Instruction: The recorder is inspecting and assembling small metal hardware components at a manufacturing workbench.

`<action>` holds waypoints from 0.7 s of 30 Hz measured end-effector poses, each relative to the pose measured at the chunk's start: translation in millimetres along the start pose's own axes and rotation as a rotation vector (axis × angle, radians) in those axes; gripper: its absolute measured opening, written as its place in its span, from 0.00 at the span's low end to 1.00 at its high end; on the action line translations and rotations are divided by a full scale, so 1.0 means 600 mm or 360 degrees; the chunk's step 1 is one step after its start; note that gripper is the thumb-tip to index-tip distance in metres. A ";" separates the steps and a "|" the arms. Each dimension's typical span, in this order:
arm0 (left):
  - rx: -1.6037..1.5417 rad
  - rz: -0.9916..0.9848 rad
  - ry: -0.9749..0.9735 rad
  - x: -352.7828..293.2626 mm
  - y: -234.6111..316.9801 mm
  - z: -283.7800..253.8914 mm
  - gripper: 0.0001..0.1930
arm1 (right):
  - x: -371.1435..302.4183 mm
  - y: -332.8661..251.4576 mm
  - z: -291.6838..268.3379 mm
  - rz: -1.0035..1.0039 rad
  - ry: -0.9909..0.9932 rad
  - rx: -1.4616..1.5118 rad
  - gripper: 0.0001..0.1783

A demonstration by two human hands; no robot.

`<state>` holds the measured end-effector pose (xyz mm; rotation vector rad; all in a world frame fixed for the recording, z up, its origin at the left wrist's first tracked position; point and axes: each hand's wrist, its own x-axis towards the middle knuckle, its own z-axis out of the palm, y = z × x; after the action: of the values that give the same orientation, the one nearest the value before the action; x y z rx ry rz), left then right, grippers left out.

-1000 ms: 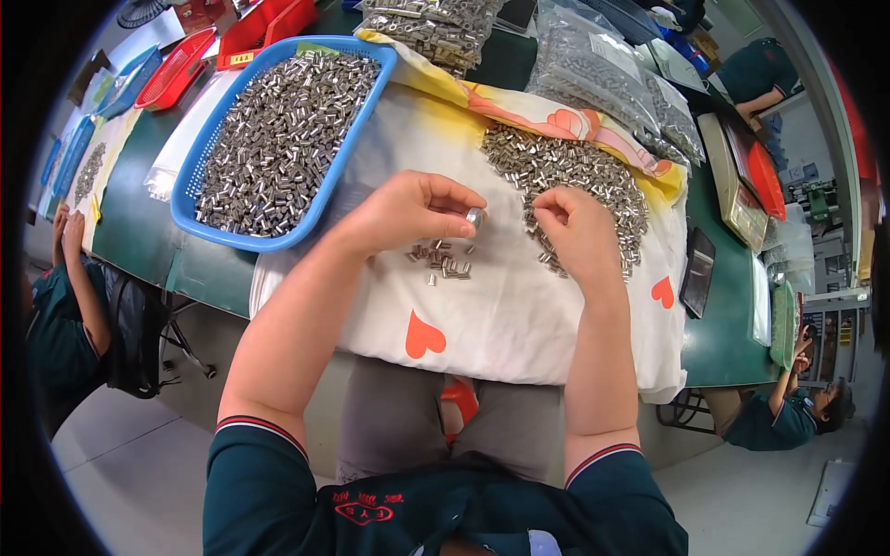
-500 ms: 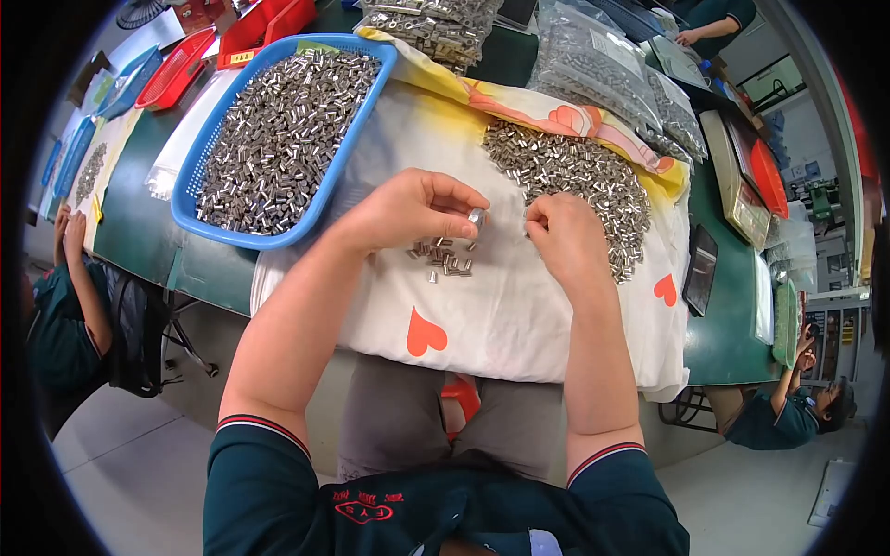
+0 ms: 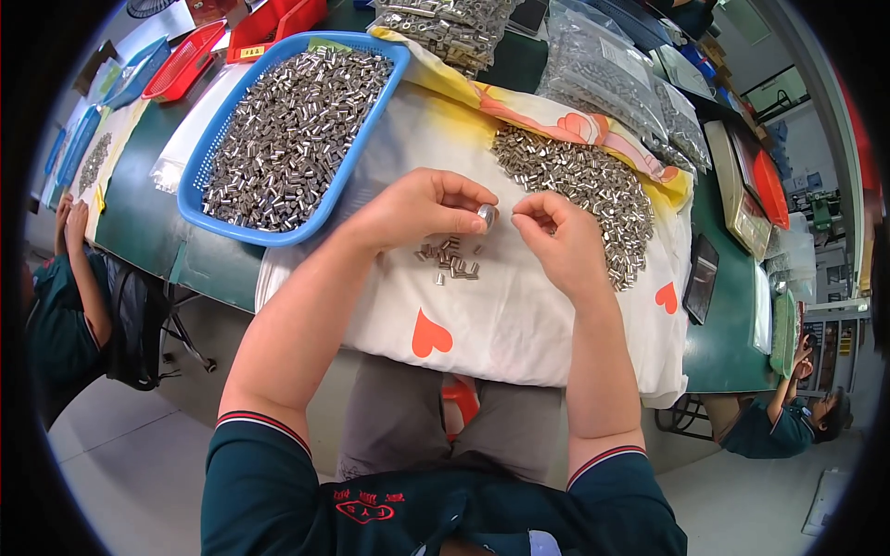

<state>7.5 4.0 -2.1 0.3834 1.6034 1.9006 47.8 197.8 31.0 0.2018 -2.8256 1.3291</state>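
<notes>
My left hand (image 3: 428, 206) pinches a short, shiny, rounded metal piece (image 3: 487, 216) between thumb and fingertips. Just to its right, my right hand (image 3: 559, 239) has thumb and forefinger closed together; whatever they may hold is too small to make out. Below my left hand several small metal cylinders (image 3: 454, 269) lie loose on a white cloth (image 3: 519, 338) with red hearts. A large heap of similar small metal cylinders (image 3: 584, 181) spreads on the cloth beyond my right hand.
A blue plastic basket (image 3: 189, 190) full of metal cylinders stands at the left. Bags of metal parts (image 3: 607, 69) lie at the back. A dark phone (image 3: 702, 278) rests on the green table (image 3: 732, 357) at the right. Co-workers sit at both sides.
My right hand has moved slightly left, closer to my left hand. The left hand still holds the metal piece, turned a little. The whole view has shifted slightly.
</notes>
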 end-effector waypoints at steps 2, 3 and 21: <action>-0.0043 0.0022 0.0008 0.001 -0.001 0.000 0.16 | -0.002 0.000 0.006 -0.0018 -0.0081 0.0191 0.05; -0.0046 0.0025 0.0012 0.002 -0.002 0.000 0.16 | -0.001 0.004 0.011 -0.0149 -0.0047 0.0234 0.06; 0.0174 0.0070 -0.0008 -0.001 0.000 0.009 0.14 | -0.001 0.010 0.024 -0.0242 -0.0011 0.0248 0.08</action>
<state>10.8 7.6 -0.6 0.4726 1.7137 1.8476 48.1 190.6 17.4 0.4149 -2.6505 1.5156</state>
